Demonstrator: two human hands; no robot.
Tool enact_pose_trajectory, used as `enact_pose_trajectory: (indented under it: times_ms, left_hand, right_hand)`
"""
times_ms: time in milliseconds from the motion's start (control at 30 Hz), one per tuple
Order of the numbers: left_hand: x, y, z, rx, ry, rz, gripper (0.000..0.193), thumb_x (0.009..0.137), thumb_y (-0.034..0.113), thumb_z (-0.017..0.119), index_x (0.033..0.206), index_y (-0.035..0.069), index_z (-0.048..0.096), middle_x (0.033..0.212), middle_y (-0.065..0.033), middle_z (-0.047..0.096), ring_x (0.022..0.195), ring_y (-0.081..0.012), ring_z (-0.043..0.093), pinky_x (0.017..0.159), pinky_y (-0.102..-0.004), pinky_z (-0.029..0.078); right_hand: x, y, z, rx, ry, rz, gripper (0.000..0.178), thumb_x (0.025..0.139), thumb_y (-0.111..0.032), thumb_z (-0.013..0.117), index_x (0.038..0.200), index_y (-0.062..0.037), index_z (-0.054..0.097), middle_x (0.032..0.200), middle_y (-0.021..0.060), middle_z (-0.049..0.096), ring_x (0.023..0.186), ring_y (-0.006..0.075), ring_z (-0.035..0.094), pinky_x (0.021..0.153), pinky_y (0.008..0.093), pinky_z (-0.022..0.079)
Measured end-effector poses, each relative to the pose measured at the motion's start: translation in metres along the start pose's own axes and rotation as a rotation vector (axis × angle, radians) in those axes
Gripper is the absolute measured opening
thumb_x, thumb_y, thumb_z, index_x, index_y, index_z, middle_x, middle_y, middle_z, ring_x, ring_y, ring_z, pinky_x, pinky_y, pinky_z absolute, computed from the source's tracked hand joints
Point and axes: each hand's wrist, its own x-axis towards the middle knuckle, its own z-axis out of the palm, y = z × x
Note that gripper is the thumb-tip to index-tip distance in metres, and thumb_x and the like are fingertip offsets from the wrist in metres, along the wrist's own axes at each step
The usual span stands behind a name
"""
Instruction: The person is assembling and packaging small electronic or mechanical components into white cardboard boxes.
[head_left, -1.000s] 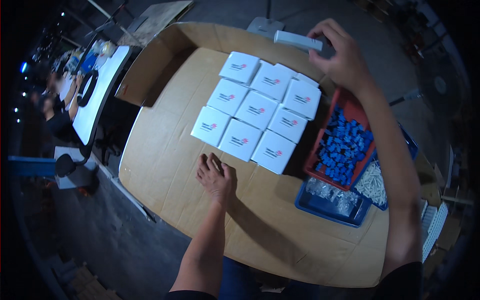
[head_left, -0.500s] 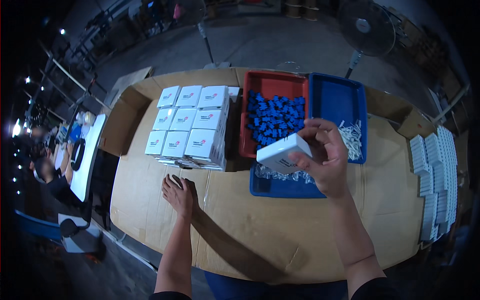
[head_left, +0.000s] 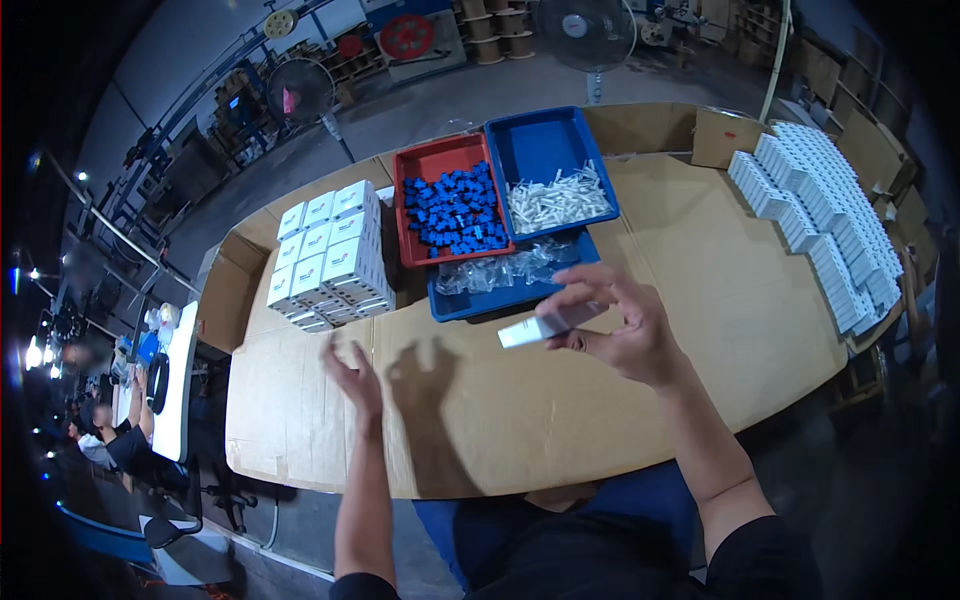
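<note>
My right hand (head_left: 642,325) pinches a small white box (head_left: 530,331) between thumb and fingers, tilted, above the cardboard-covered table (head_left: 540,420). My left hand (head_left: 355,380) hovers with its fingers apart and nothing in it, just in front of a stack of similar white boxes (head_left: 325,255). Beyond the held box, a blue tray (head_left: 470,311) contains clear plastic bags (head_left: 500,270). Behind it, a red tray (head_left: 408,245) is part filled with small blue clips (head_left: 455,210). Another blue tray (head_left: 535,135) carries white plugs (head_left: 560,200).
Rows of white pieces (head_left: 815,220) stand at the table's right end. Raised cardboard flaps (head_left: 230,290) edge the table. Two standing fans (head_left: 588,30) are on the floor behind. At far left, people sit by a white table (head_left: 178,385).
My view has swung toward the right. The held box has turned from showing its broad printed side to a narrower side. My left hand's fingers have lifted and spread.
</note>
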Motion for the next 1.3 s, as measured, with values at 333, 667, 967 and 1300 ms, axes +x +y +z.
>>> enact_pose_trajectory:
  times_ms: [333,667,967,1300]
  left_hand:
    - [-0.111,0.241,-0.046,-0.998,-1.269,-0.186,0.062,0.113,0.051,0.035,0.133,0.0,0.065,0.111,-0.0087,0.07,0.101,-0.0169,0.063,0.092,-0.0332,0.05]
    - [-0.178,0.241,-0.056,-1.331,-1.513,-0.653,0.074,0.099,0.045,0.059,0.153,-0.001,0.04,0.126,-0.0176,0.063,0.113,-0.028,0.067,0.098,-0.04,0.055]
    - [-0.211,0.247,-0.034,-1.204,-1.136,-1.063,0.063,0.106,0.049,0.036,0.149,0.004,0.041,0.132,-0.0147,0.059,0.121,-0.0257,0.062,0.104,-0.0419,0.052]
    - [-0.199,0.268,-0.032,-1.136,-1.06,-0.962,0.062,0.113,0.047,0.039,0.157,0.003,0.033,0.139,-0.0091,0.053,0.125,-0.0181,0.054,0.108,-0.0333,0.042]
  right_hand:
    - [-0.091,-0.055,0.014,-0.375,-0.374,-0.008,0.076,0.068,-0.004,0.091,0.138,-0.0094,0.063,0.119,0.0046,0.077,0.115,0.0268,0.064,0.101,0.0386,0.048]
    - [-0.143,-0.019,0.021,-0.171,-0.243,0.242,0.087,0.07,-0.02,0.095,0.146,-0.0067,0.055,0.141,0.011,0.064,0.13,0.0301,0.06,0.112,0.0459,0.045]
    - [-0.166,0.051,0.051,-0.15,-0.079,0.023,0.076,0.078,-0.033,0.077,0.143,0.0009,0.055,0.145,0.0253,0.053,0.135,0.0407,0.054,0.112,0.0491,0.045]
    - [-0.166,0.078,0.056,-0.159,-0.043,-0.038,0.076,0.086,-0.045,0.069,0.14,0.0051,0.054,0.14,0.0294,0.053,0.129,0.0441,0.057,0.106,0.0487,0.05]
